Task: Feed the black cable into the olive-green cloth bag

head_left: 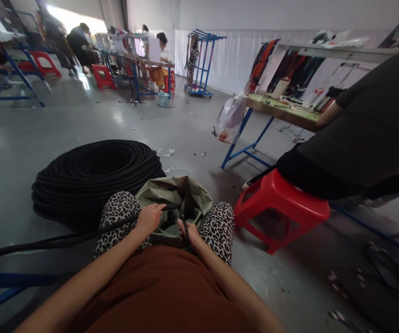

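Note:
My left hand [149,219] is closed around a thick black cord [116,225], which runs off to the left edge of the view. In front of my belly, my right hand [190,232] grips a bent part of black cord, fingers curled; whether it is the same piece I cannot tell for certain. Both hands are over an olive-green fabric bag [192,187] that gapes between my knees, its inside dark and mostly hidden. Just beyond my left knee lies a large coil of black cord [81,185] on the floor.
At my right, a person in dark clothes [369,111] sits on a red stool [283,203] by a workbench [283,111]. A clear plastic bag [232,115] hangs from the bench. Blue bars [12,280] stand at lower left. Farther off are a blue rack [204,64] and people at tables.

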Tool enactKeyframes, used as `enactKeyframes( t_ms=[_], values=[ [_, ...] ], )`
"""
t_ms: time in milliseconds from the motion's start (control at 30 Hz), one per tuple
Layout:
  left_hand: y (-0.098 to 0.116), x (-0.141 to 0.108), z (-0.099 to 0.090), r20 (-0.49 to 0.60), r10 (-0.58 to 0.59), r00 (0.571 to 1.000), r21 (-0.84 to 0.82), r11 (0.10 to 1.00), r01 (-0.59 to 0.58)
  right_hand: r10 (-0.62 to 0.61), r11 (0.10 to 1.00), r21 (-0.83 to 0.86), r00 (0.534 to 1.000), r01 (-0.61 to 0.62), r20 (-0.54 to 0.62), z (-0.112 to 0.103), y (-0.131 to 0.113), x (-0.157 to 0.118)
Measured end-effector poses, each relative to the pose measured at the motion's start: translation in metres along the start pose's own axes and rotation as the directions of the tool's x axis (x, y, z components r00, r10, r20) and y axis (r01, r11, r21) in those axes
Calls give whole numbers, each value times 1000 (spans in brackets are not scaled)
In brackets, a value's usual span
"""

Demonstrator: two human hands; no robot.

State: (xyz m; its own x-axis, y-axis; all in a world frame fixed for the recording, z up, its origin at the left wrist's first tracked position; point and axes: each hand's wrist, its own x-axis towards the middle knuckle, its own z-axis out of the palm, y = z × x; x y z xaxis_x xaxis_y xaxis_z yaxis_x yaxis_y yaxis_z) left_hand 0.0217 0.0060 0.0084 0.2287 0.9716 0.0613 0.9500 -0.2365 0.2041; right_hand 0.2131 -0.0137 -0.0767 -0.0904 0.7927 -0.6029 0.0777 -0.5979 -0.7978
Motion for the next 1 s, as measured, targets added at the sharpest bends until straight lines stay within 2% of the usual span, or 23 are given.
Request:
enactKeyframes(
  t_ms=[367, 500, 633, 1000],
  values=[
    [-2, 5, 6, -15, -23, 1000, -56, 998, 22, 51, 998, 47, 998, -53, 40, 1, -4, -5],
    [-4, 6, 8, -11, -19, 1000, -81, 997, 18, 99, 993, 61, 995, -101, 33, 5, -6, -8],
    [-6, 7, 10, 5, -18, 1000, -75, 997, 18, 97, 993, 70, 994, -100, 41, 10, -8, -10],
    [-10, 5, 23, 4, 28, 1000, -110, 993, -28, 127, 989, 74, 991, -130, 37, 12, -3, -4]
  ],
)
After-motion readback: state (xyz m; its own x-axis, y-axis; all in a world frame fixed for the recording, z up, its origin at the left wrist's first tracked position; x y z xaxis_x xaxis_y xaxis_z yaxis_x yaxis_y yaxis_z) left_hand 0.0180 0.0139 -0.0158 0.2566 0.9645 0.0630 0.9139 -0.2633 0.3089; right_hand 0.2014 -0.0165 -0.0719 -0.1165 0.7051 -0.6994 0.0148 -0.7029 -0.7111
